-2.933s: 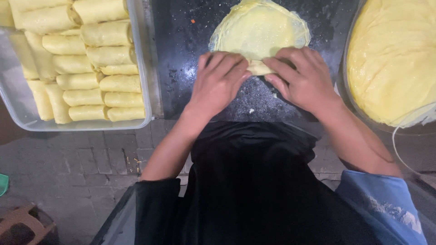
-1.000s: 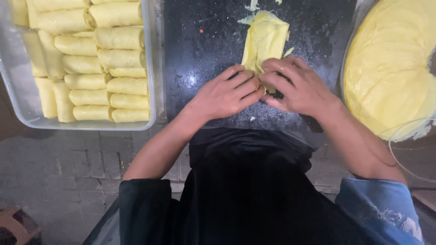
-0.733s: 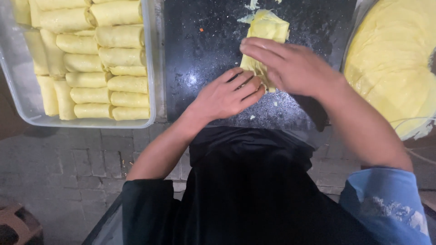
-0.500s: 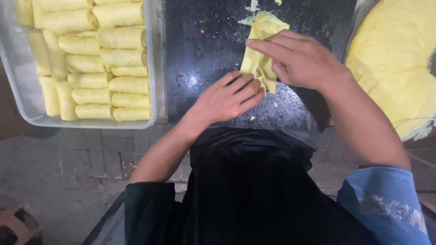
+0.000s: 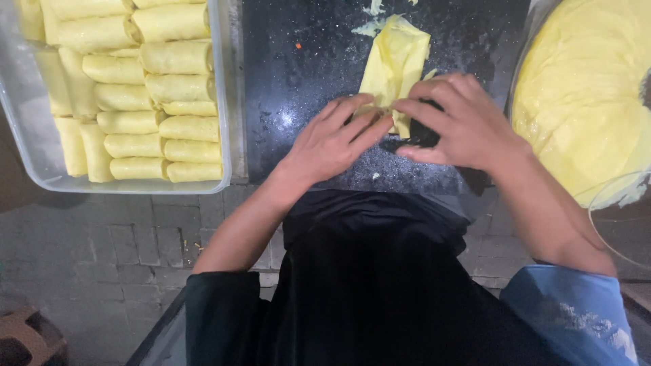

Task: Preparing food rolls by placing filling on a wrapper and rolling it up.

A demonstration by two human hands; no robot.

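Your 2 hands meet at the near end of a folded yellow crepe wrapper that lies lengthwise on the dark speckled work slab, its far end pointing away from you and its sides already turned in — a narrow strip, so it can be rolled from your end. Your left hand lies low with its fingers nearly straight and close together, the tips pressing on the near edge of the wrapper; it pins rather than grips. Your right hand arches over the same edge, its fingers curled partway and the tips touching the wrapper just beside the left ones; whether the thumb has the edge pinched underneath you cannot tell, since the hand hides it. A few pale scraps lie on the slab beyond the wrapper's far end. To your left the clear plastic tray holds finished yellow rolls laid side by side in rows, close enough to drop each 1 in without reaching far. To your right sits a stack of unfolded yellow crepes — the supply, near your right hand.
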